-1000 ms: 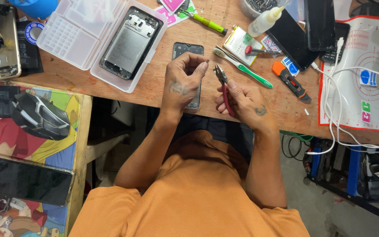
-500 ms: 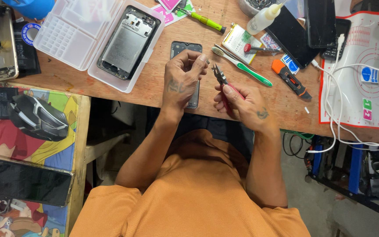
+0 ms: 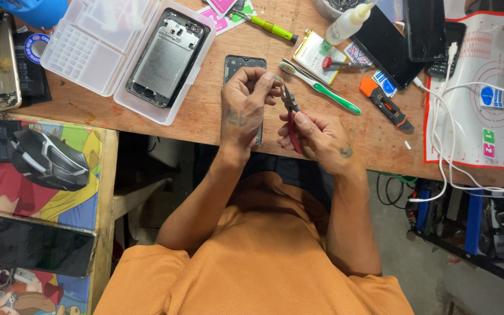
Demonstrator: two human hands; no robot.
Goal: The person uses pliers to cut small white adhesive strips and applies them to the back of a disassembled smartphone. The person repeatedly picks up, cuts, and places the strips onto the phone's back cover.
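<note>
Over the near edge of the worn wooden desk, the left hand is closed in a pinch, its thumb and forefinger holding a very small pale part too tiny to make out. The right hand is wrapped around the red handles of a small pair of cutting pliers, whose dark metal nose points up toward that pinched part and sits just beside the left fingertips. The two hands are close together, nearly touching, above the desk rather than resting flat on it. Directly under and behind the left hand lies a dark flat phone screen panel, partly hidden by the fingers. Just to the right of the pliers lies a green and white toothbrush, set at a slant. Further left, a clear plastic compartment box lies open with a stripped phone frame resting in its lid. Beyond the toothbrush are a small white squeeze bottle, a yellow-handled screwdriver and an orange and black utility tool. At the far right a grey work mat with red markings carries a white cable.
</note>
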